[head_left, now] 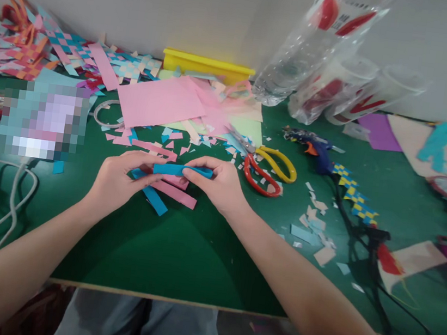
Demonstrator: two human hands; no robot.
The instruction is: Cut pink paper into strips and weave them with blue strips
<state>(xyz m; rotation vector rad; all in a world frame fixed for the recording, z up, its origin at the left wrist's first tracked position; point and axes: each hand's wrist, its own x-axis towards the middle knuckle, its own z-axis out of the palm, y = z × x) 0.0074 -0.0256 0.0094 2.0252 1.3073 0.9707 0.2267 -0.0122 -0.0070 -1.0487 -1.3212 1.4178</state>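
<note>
My left hand [118, 177] and my right hand [218, 182] meet over the green table, each closed on one end of a blue paper strip [174, 170]. The strip looks folded or looped at its right end, between the right thumb and fingers. Under the hands, pink paper strips [178, 194] stick out toward the right. Another blue strip [156, 201] slants down below my left hand; whether it is held or woven with the pink ones I cannot tell. Scissors [267, 165] with one red and one yellow handle lie just beyond my right hand.
Pink paper sheets [158, 101] and small scraps lie behind the hands. A glue gun [318, 152] with a black cord rests at right, near plastic cups [381, 95] and a bottle [318, 42]. Woven paper pieces [25, 48] pile at back left, by a blurred-out device [49, 117] with white cable.
</note>
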